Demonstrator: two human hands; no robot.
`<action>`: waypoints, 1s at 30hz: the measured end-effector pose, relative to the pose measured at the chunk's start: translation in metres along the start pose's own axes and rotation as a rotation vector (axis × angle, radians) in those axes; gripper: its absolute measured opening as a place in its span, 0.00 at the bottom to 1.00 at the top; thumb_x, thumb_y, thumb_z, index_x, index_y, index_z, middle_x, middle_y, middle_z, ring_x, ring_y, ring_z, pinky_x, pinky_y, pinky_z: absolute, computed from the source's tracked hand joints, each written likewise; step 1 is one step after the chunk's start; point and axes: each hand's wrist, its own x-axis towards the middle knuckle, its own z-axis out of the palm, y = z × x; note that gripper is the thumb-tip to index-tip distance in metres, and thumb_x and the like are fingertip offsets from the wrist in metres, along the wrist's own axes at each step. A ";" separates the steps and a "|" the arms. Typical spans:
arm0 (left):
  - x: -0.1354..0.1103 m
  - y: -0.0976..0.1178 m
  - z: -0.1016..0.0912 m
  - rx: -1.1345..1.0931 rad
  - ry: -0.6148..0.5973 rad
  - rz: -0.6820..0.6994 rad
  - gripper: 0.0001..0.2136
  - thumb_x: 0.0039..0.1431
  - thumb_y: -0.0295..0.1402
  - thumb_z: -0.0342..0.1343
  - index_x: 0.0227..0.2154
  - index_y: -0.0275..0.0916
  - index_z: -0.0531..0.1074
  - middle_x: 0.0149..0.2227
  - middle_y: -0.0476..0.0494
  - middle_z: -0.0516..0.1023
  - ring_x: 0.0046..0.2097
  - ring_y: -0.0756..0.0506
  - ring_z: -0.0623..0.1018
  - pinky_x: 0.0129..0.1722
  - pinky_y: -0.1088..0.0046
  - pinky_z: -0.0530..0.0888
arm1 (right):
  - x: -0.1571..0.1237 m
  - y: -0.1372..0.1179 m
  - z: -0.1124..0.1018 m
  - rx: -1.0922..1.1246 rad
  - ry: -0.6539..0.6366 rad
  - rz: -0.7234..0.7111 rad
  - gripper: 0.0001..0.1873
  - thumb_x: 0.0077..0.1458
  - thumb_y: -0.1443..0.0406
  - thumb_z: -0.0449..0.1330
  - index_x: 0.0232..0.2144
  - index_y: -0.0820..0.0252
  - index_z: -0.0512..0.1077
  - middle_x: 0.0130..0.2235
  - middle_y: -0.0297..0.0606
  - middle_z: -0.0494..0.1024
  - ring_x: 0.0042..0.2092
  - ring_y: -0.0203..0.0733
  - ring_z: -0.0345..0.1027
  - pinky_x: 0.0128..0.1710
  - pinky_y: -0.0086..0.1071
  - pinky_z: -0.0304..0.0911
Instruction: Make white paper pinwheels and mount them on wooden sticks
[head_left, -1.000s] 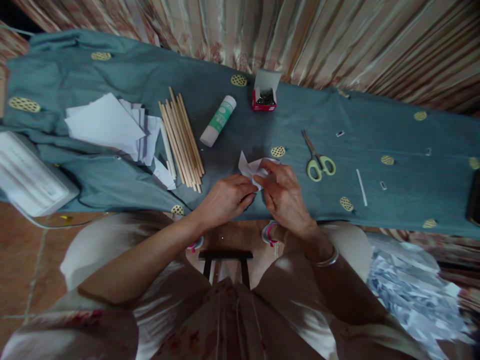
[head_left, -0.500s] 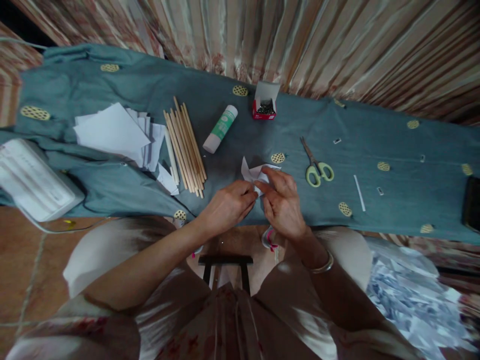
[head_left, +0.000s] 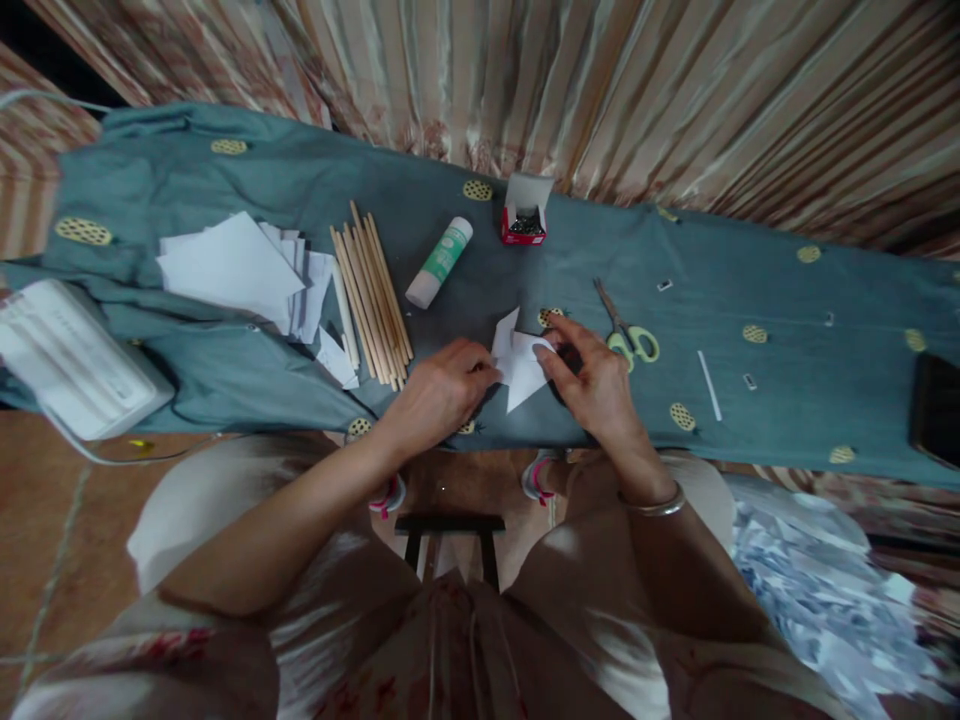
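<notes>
Between my hands is a white paper pinwheel (head_left: pixel 523 368), its folded points sticking out up and down. My left hand (head_left: pixel 444 388) pinches its left edge between thumb and fingers. On the other side, my right hand (head_left: pixel 592 378) grips the right part, thumb on top and fingers behind. The green-handled scissors (head_left: pixel 630 338) lie just past my right fingers, blades pointing away. Beyond the paper are a glue stick (head_left: pixel 440 262) with a green label and an open red box (head_left: pixel 524 225) of small dark metal pieces.
Several wooden sticks (head_left: pixel 369 300) lie left of centre, beside a stack of white paper squares (head_left: pixel 229 265). A white box-shaped device (head_left: pixel 82 355) with a cord stands far left. At right are a thin white strip (head_left: pixel 709 385) and a dark phone-like object (head_left: pixel 936 410). Paper pieces (head_left: pixel 832 590) fill a bag below.
My hands have moved apart, and the right one has shifted right. More of the paper pinwheel now shows between them, with a point facing down toward me. The view has shifted slightly.
</notes>
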 end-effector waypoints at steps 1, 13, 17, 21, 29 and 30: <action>0.001 -0.003 -0.001 0.005 0.012 -0.005 0.11 0.68 0.27 0.48 0.38 0.34 0.77 0.38 0.39 0.77 0.41 0.45 0.74 0.39 0.70 0.73 | -0.001 0.000 -0.002 0.009 -0.004 0.033 0.21 0.61 0.60 0.58 0.54 0.58 0.72 0.40 0.40 0.82 0.42 0.47 0.76 0.48 0.45 0.71; -0.002 0.022 0.006 0.025 -0.104 0.124 0.13 0.65 0.41 0.54 0.39 0.35 0.74 0.42 0.39 0.76 0.45 0.40 0.72 0.43 0.64 0.69 | -0.030 -0.011 -0.014 -0.060 -0.026 0.224 0.15 0.57 0.61 0.60 0.45 0.61 0.76 0.33 0.39 0.82 0.33 0.44 0.76 0.38 0.38 0.70; -0.002 0.025 0.009 0.071 -0.108 0.150 0.10 0.66 0.37 0.54 0.37 0.35 0.74 0.41 0.39 0.77 0.43 0.41 0.73 0.41 0.64 0.68 | -0.035 -0.010 -0.016 -0.084 -0.014 0.200 0.14 0.57 0.60 0.59 0.44 0.59 0.76 0.33 0.39 0.82 0.34 0.44 0.76 0.36 0.36 0.70; -0.002 0.027 0.010 0.108 -0.074 0.190 0.09 0.68 0.32 0.51 0.36 0.36 0.74 0.37 0.42 0.78 0.41 0.43 0.73 0.42 0.64 0.66 | -0.039 -0.011 -0.019 -0.084 -0.030 0.211 0.12 0.57 0.60 0.60 0.41 0.59 0.76 0.32 0.39 0.82 0.33 0.44 0.76 0.34 0.35 0.68; -0.004 0.026 0.009 0.117 -0.030 0.202 0.11 0.68 0.27 0.48 0.34 0.36 0.75 0.33 0.44 0.78 0.36 0.46 0.74 0.42 0.64 0.67 | -0.050 -0.012 -0.025 -0.062 -0.050 0.216 0.09 0.58 0.59 0.59 0.37 0.57 0.76 0.31 0.37 0.81 0.32 0.43 0.76 0.33 0.33 0.66; -0.005 0.026 0.008 0.107 -0.027 0.198 0.10 0.68 0.27 0.48 0.34 0.35 0.75 0.33 0.43 0.78 0.36 0.46 0.74 0.41 0.65 0.67 | -0.051 -0.011 -0.025 -0.066 -0.052 0.215 0.09 0.58 0.60 0.59 0.37 0.57 0.76 0.31 0.37 0.81 0.32 0.42 0.76 0.33 0.33 0.67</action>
